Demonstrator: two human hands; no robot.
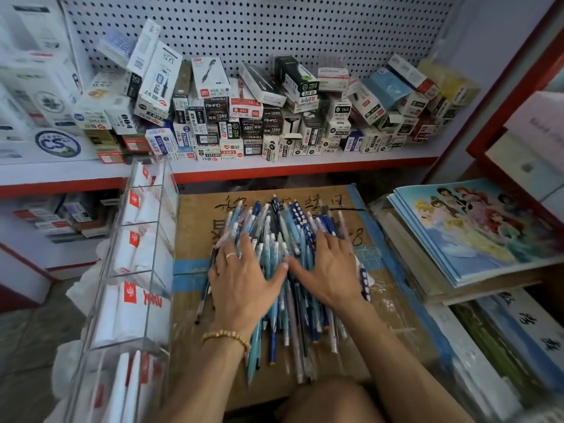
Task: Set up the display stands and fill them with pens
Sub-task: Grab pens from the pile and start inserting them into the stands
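While both hands lie flat with fingers spread, the left hand [244, 276] and right hand [329, 270] press on a heap of blue pens [287, 303] at the centre of the frame, holding nothing. These pens rest on a cardboard box [195, 227]. At lower left, a clear display stand [134, 270] leans beside the box. Across the top, pen boxes [244, 117] crowd a shelf [305, 161].

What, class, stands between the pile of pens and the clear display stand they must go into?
Nothing visible. The pens lie on the cardboard box under both hands, left hand, right hand. The display stand stands right beside the box, to the left.
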